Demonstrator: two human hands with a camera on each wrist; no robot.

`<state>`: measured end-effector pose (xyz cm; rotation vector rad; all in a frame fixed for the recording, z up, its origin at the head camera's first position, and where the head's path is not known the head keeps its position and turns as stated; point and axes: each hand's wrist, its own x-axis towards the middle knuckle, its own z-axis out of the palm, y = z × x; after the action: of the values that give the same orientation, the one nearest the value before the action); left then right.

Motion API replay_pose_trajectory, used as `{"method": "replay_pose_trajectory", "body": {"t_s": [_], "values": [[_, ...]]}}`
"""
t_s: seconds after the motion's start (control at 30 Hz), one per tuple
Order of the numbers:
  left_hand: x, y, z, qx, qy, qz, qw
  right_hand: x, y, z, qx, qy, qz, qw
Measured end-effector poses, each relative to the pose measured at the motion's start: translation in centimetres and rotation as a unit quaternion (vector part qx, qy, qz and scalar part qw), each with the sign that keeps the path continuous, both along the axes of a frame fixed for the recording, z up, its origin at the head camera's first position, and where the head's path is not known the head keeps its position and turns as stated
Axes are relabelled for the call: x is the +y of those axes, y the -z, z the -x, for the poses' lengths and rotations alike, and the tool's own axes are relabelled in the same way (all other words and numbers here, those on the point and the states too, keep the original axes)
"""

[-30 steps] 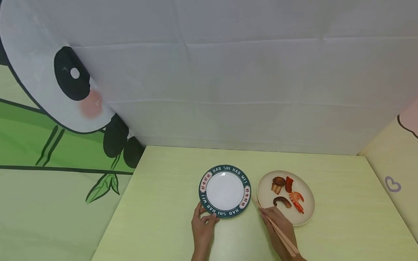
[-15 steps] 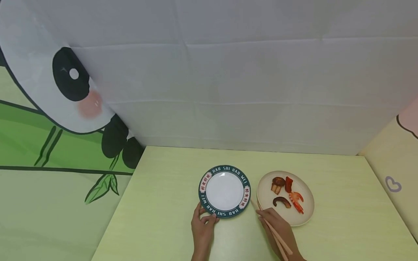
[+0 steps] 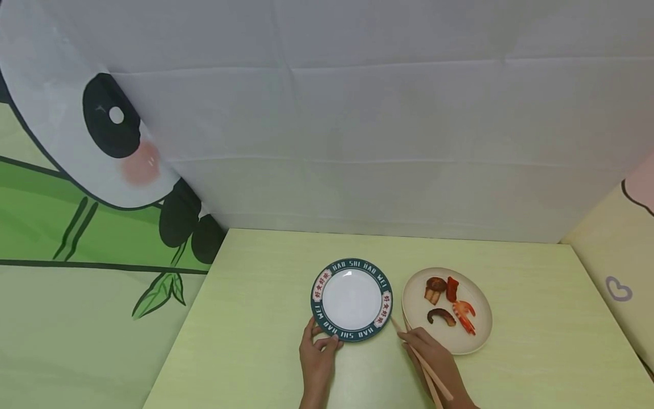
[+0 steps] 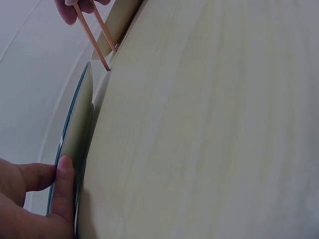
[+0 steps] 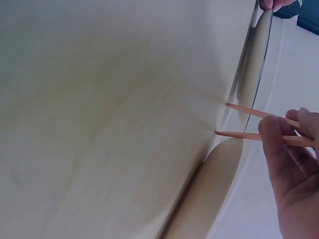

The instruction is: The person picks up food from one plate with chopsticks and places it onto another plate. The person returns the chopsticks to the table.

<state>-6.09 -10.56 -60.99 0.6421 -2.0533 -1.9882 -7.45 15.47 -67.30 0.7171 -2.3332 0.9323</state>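
Observation:
My left hand point(image 3: 320, 358) pinches the near left rim of a white plate point(image 3: 352, 298) with a dark green lettered border; in the left wrist view the thumb and a finger grip the plate's edge point(image 4: 70, 124). My right hand point(image 3: 436, 358) holds a pair of wooden chopsticks point(image 3: 432, 375), their tips spread apart and pointing down between the two plates. On the beige plate point(image 3: 416, 295) to the right lie a mushroom piece point(image 3: 436, 284), a red chunk point(image 3: 452, 288), a curved brown slice point(image 3: 442, 316) and an orange-red shrimp point(image 3: 463, 316).
Both plates stand side by side on a pale yellow-green table point(image 3: 245, 318), a narrow gap between them. A grey-white cloth wall point(image 3: 357, 142) rises behind the table's back edge. Printed panels flank it left and right.
The chopstick tips have spread wider and the rear ends have swung left and down. My right hand has shifted slightly left. The left hand and both plates stay put.

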Motion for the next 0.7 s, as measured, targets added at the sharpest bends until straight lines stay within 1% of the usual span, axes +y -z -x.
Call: {"method": "replay_pose_trajectory", "body": {"t_s": [0.07, 0.17, 0.3, 0.37, 0.43, 0.6, 0.7], "values": [[0.0, 0.0, 0.0, 0.0, 0.0, 0.0, 1.0, -0.1, -0.5, -0.1, 0.001, -0.004, 0.002, 1.0], [0.0, -0.1, -0.1, -0.001, -0.001, 0.001, 1.0, -0.6, -2.7, -0.5, 0.025, -0.016, -0.005, 0.9996], [0.0, -0.2, -0.1, -0.002, -0.002, 0.002, 1.0, -1.1, -5.8, -1.3, 0.058, -0.007, -0.066, 0.9961], [0.0, -0.2, -0.1, -0.002, -0.003, 0.002, 1.0, -1.3, -6.4, -1.6, 0.06, 0.003, -0.095, 0.9937], [0.0, -0.3, -0.1, -0.002, -0.004, 0.001, 1.0, -1.4, -6.9, -1.8, 0.057, 0.006, -0.111, 0.9922], [0.0, -0.3, -0.1, -0.004, -0.005, 0.002, 1.0, -1.6, -7.2, -1.9, 0.06, 0.011, -0.12, 0.9909], [0.0, -0.3, -0.1, -0.005, -0.005, 0.004, 1.0, -1.7, -7.3, -2.1, 0.052, 0.02, -0.126, 0.9905]]}}
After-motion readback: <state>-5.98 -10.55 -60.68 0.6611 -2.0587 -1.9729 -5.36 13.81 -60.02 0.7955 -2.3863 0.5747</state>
